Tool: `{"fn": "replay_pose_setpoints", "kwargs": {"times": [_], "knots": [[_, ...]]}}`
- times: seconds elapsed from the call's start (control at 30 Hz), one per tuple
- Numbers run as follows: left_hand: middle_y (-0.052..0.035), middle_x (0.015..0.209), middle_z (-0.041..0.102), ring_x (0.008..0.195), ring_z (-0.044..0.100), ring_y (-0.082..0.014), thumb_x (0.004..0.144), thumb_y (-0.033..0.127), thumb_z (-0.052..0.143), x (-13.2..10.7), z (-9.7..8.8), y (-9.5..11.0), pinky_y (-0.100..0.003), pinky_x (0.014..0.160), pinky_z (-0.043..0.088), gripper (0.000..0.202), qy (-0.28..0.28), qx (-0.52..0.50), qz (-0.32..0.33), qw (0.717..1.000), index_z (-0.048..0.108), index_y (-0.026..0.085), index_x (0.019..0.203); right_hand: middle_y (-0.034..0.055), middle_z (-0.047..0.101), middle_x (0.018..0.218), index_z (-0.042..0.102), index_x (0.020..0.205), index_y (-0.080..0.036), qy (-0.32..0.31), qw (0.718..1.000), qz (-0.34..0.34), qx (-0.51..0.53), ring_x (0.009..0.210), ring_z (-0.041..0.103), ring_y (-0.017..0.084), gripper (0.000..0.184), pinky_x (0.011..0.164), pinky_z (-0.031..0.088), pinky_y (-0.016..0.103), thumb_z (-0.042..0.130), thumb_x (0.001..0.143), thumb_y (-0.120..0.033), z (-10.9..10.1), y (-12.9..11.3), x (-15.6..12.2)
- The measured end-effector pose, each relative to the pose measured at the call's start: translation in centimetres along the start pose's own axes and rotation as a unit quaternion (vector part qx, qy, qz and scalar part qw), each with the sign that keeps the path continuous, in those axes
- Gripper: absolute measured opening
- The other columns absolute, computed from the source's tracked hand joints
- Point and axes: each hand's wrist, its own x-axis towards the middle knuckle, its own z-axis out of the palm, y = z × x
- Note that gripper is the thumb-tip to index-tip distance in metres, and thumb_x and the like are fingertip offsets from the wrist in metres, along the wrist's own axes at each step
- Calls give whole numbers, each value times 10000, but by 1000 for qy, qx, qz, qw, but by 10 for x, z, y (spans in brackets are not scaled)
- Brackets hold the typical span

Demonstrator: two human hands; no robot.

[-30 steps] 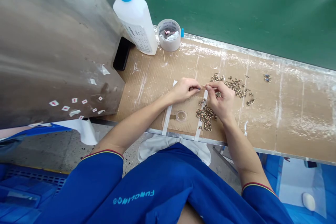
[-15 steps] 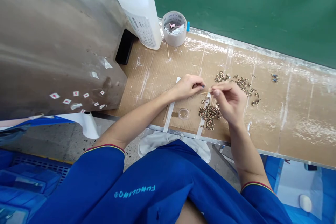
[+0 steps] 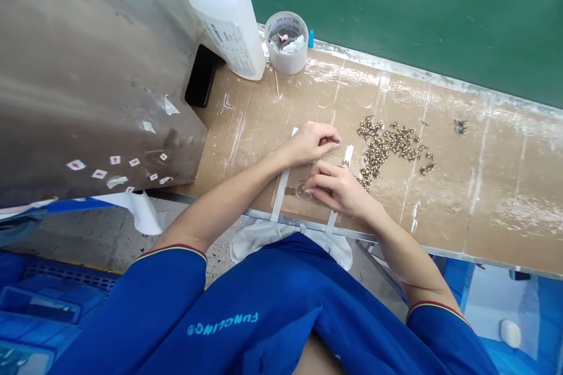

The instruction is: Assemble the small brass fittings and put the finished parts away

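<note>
My left hand (image 3: 315, 142) is closed in a pinch over the cardboard-covered bench. A small dark part (image 3: 336, 142) shows at its fingertips, too small to name further. My right hand (image 3: 339, 187) is also pinched, its fingertips at a small clear round dish (image 3: 301, 190). The thin wooden stick it held a moment ago is mostly hidden by the fingers now. Just right of my hands lies a pile of small gold-and-black metal parts (image 3: 375, 155), partly covered by my right hand.
A white bottle with a blue cap (image 3: 229, 17) stands at the back left, beside a tape roll (image 3: 288, 61) holding scraps. A black phone-like object (image 3: 202, 76) leans by the metal panel (image 3: 109, 70). Two bluish parts (image 3: 460, 126) lie apart at right.
My right hand has moved left and toward me, from beside my left fingertips to the clear dish. My left hand stays nearly in place, still pinched. The view has shifted slightly.
</note>
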Motion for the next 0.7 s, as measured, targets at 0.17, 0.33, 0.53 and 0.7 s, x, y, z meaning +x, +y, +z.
{"fn": "replay_pose_setpoints", "kwargs": {"times": [0.17,0.33,0.53,0.7], "knots": [[-28,762,708,689,606,-128,889,185,641,0,0,0,-263,708,485,111,1,-6,-4,1000,742,154,855,30,637,878,703,934,-210,7,999,23,41,757,613,139,172,681,513,271,577,1039,-261,-7,-5,2],[-27,765,710,685,604,-125,878,164,636,0,1,1,-257,699,472,114,6,-9,-4,1000,747,148,860,25,716,879,679,888,-222,94,990,57,88,795,672,145,178,716,546,298,619,1021,-325,-23,-7,1],[-35,776,719,689,603,-124,895,169,643,-2,0,4,-254,703,463,115,-4,1,-15,1000,754,143,877,12,722,813,668,927,-234,305,936,151,86,688,677,135,221,625,549,283,647,995,-444,-35,5,-5],[-37,787,723,702,603,-128,912,191,656,-1,0,3,-262,730,475,113,-10,5,-19,1000,758,143,898,11,708,792,657,929,-223,401,899,172,27,690,684,139,235,637,557,288,652,980,-453,-33,24,-4]]}}
